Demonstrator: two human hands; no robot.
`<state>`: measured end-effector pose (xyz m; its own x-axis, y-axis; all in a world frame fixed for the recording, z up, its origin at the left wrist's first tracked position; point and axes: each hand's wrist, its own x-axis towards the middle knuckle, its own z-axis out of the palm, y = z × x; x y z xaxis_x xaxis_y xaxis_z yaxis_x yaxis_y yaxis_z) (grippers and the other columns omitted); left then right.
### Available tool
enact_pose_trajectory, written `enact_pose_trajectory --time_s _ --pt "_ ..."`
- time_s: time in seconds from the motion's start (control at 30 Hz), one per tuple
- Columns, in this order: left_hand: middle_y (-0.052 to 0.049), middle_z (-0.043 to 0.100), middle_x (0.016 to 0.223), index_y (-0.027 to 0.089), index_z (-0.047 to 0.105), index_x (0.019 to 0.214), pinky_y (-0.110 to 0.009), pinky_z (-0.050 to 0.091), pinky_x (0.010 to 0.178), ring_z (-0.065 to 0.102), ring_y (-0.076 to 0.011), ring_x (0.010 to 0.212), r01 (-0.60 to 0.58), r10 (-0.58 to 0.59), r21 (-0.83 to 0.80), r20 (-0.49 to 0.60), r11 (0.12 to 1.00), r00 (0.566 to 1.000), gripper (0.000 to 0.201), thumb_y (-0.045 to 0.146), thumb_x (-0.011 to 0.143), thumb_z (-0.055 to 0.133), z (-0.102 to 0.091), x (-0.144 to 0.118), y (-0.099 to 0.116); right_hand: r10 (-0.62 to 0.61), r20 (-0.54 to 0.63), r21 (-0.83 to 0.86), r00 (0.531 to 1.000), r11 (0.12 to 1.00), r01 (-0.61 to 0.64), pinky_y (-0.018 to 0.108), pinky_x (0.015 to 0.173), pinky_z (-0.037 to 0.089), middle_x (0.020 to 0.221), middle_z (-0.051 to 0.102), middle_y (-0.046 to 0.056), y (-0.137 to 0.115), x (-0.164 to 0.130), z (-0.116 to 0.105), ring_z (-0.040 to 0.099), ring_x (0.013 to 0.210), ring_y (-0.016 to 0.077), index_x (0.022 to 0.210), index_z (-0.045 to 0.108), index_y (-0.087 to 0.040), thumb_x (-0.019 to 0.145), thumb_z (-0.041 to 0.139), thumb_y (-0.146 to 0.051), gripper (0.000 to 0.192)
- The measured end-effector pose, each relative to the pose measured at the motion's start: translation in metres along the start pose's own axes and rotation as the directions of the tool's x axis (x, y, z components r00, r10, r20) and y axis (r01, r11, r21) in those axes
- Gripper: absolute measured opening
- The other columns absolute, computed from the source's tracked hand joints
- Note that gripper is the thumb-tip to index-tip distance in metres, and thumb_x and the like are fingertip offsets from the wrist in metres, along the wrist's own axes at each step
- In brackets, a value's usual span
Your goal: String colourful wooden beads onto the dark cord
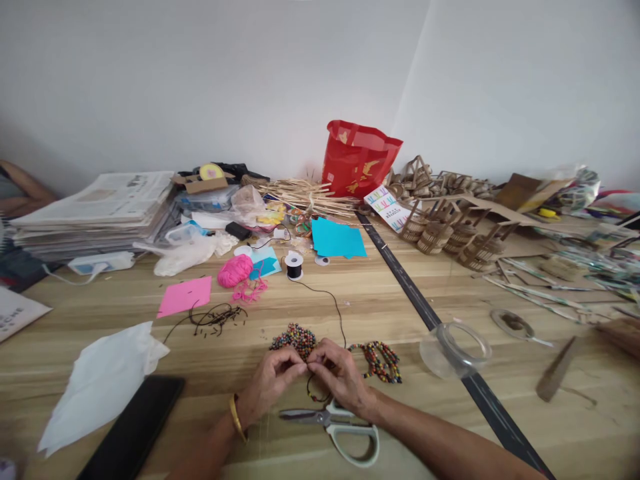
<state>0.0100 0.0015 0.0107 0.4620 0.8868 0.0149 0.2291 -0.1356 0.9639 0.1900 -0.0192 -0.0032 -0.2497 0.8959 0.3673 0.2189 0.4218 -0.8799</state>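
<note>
Since the black thread [314, 383] looks limp and light — likely slippery — both the left hand [270, 387] and right hand [339, 377] pinch it at fingertips, above the scissors [335, 427], beside the loose beads [295, 339].

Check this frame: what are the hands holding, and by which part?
Both hands, left hand and right hand, pinch a thin black thread between fingertips at its near end, where small beads hang; the exact grip point is too small to tell.

Red bag [359, 159] by wall; newspaper stack [95, 210] left; pink yarn [235, 270] mid-table.
</note>
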Motion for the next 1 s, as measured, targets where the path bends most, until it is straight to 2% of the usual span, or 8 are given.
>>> enact_pose_trajectory --time_s 0.1,0.2,0.3,0.5,0.7,1.0 --pt "-0.001 0.057 0.062 0.014 0.065 0.066 -0.025 0.038 0.060 0.049 -0.0150 0.062 0.004 -0.004 -0.023 -0.010 1.000 1.000 0.023 0.033 0.078 0.060 -0.002 0.000 0.001 0.011 -0.012 -0.007 1.000 1.000 -0.011 0.025 0.061 0.040 0.072 0.055 0.002 0.001 0.000 0.000 0.051 0.067 0.0145 0.078 0.060 -0.018 0.091 0.053 -0.030 0.019" --pt "-0.004 0.065 0.073 0.014 0.071 0.075 -0.027 0.044 0.066 0.057 -0.0177 0.071 -0.006 0.005 -0.078 -0.009 0.997 1.000 0.017 0.030 0.076 0.065 -0.003 0.001 -0.001 0.019 -0.044 0.013 0.999 1.000 -0.018 0.024 0.059 0.039 0.072 0.054 0.002 0.002 0.000 0.000 0.050 0.066 0.0142 0.078 0.058 -0.018 0.092 0.050 -0.032 0.021" --pt "-0.006 0.067 0.078 0.014 0.073 0.075 -0.029 0.047 0.072 0.060 -0.0193 0.076 -0.021 0.020 -0.122 -0.010 0.992 1.000 0.013 0.026 0.073 0.067 -0.004 0.002 -0.004 0.018 -0.053 0.032 0.998 0.999 -0.016 0.024 0.058 0.038 0.072 0.053 0.002 0.002 0.000 0.000 0.049 0.066 0.0140 0.078 0.057 -0.017 0.092 0.049 -0.034 0.023" --pt "-0.002 0.066 0.072 0.014 0.069 0.074 -0.027 0.048 0.067 0.060 -0.0164 0.069 0.049 -0.052 -0.191 -0.010 0.980 0.999 0.011 0.023 0.068 0.071 -0.004 0.003 -0.014 0.035 -0.045 0.027 0.998 0.999 -0.034 0.023 0.057 0.037 0.071 0.052 0.001 0.001 0.000 0.002 0.048 0.065 0.0138 0.077 0.056 -0.018 0.092 0.049 -0.036 0.025" --pt "-0.001 0.066 0.068 0.014 0.067 0.069 -0.026 0.047 0.066 0.059 -0.0156 0.068 0.080 -0.086 -0.224 -0.015 0.971 0.996 0.013 0.023 0.064 0.075 -0.005 0.004 -0.013 0.041 -0.032 0.021 0.999 0.999 -0.040 0.023 0.056 0.037 0.071 0.052 0.001 0.001 0.000 0.002 0.048 0.065 0.0135 0.076 0.057 -0.017 0.092 0.048 -0.037 0.027" --pt "-0.001 0.066 0.066 0.014 0.066 0.067 -0.026 0.046 0.064 0.058 -0.0149 0.064 0.068 -0.077 -0.263 -0.026 0.963 0.997 0.019 0.028 0.062 0.078 -0.006 0.005 -0.019 0.034 0.004 -0.033 0.999 0.999 -0.034 0.023 0.057 0.038 0.071 0.053 0.001 0.002 -0.001 0.002 0.049 0.065 0.0136 0.077 0.058 -0.018 0.091 0.050 -0.031 0.021"
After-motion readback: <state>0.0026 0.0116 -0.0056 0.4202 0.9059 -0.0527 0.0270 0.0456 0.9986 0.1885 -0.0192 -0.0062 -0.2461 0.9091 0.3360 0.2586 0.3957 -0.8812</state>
